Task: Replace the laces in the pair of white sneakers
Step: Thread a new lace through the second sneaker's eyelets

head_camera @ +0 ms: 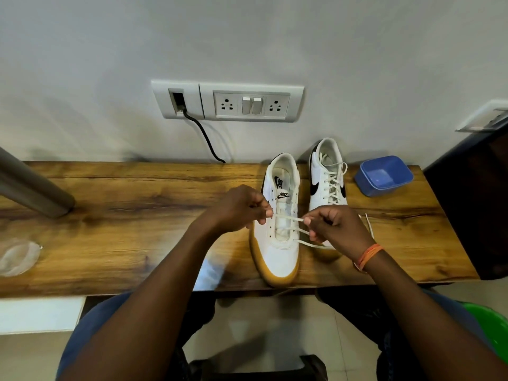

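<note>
The near sneaker [279, 215] carries the word "NIKE" with a small swoosh on its tongue label [283, 195], and a black Nike mark is printed on its insole [279, 183]. The far sneaker [327, 174] shows a black swoosh on its side. No other text is readable.

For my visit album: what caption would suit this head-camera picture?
Left hand and right hand pinch a lace across the near sneaker; the far sneaker is fully laced.

Bare forearms; orange thread band [368, 257] on right wrist
</note>
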`<state>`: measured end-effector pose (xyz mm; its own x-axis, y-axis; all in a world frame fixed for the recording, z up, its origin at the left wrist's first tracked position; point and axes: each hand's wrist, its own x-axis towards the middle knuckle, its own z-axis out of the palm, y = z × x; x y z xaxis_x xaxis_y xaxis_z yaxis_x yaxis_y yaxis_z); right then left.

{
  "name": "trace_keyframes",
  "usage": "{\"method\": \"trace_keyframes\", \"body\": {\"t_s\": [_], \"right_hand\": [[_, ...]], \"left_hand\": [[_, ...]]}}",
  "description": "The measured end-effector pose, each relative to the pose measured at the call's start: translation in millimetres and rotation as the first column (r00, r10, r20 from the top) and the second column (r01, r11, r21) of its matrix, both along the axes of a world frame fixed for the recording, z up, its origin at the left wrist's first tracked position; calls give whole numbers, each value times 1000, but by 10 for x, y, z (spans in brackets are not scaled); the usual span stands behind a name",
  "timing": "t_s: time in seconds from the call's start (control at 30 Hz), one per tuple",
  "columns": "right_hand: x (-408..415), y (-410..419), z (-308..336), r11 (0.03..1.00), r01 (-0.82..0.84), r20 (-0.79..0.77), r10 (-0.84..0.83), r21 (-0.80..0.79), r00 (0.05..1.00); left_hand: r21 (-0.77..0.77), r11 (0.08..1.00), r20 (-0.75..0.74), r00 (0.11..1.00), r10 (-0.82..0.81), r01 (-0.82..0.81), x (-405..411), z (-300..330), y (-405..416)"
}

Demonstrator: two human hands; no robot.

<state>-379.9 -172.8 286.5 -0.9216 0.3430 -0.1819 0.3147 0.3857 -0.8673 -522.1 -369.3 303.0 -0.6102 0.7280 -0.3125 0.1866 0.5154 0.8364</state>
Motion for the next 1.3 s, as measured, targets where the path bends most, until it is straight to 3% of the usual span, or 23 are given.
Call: {"method": "trace_keyframes", "body": {"t_s": [0.1,0.17,0.23,0.33,0.47,0.6,0.7,0.77,0.83,0.93,1.1,1.3], "right_hand": [[-3,-92,-72,966,-43,-30,53,255,998],[-35,-206,-72,957,-73,-112,108,280,988],[-64,-324,-78,992,-98,-159,111,82,981],[-89,-403,-121,971,6,-131,-39,-240,991],[-110,-472,-138,910,68,-68,-105,-409,992],[-117,-496,-134,902,107,-55,-142,-419,988],[-78,-470,-229,952,173,-47,-191,-253,980],[-55,-449,-341,983,159,-143,-145,91,979],[-45,-478,-448,915,99,-202,-20,390,979],[-38,-578,-544,797,103,-177,5,595,984],[-25,-581,-600,692,121,-111,-60,712,992],[-91,-595,-656,816,137,-74,-116,562,991]], "left_hand": [[-24,999,-8,1000,-27,27,58,3,61],[-24,995,32,995,-93,94,117,-3,97],[9,994,121,986,-112,112,162,-21,102],[58,998,226,973,-51,39,205,-54,112],[96,990,312,948,64,-98,214,-6,127],[32,980,336,926,174,-195,194,32,77],[-71,960,202,938,281,-272,142,-93,-25],[-124,938,45,942,331,-324,137,-207,-79],[-161,926,4,938,348,-343,194,-322,-79],[-173,937,22,950,310,-302,353,-463,38],[-191,929,-45,948,314,-317,468,-654,182],[-192,899,-39,919,393,-393,477,-711,179]]}}
